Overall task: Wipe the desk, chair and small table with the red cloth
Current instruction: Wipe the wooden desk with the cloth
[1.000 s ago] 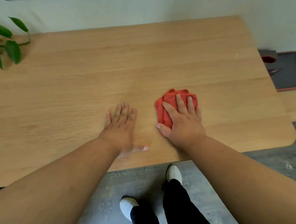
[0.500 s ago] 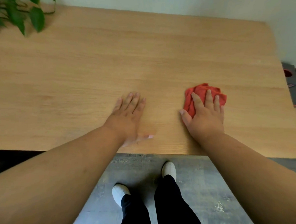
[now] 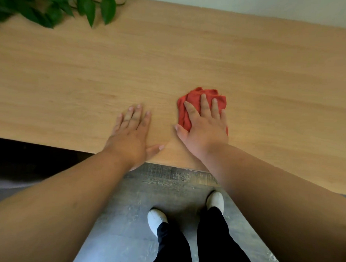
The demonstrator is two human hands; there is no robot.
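Pale wood bench (image 3: 205, 57) wiping is proceeding: the right hand (image 3: 204, 127) is pressing the red cloth (image 3: 190, 99) flat with spread fingers, the left hand (image 3: 129, 136) is bracing open-palmed alongside, and the next stroke calls for sustained downward pressure.

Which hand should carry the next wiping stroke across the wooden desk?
Right. The right hand already presses flat on the crumpled red cloth; the left hand lies bare on the light wooden desk.
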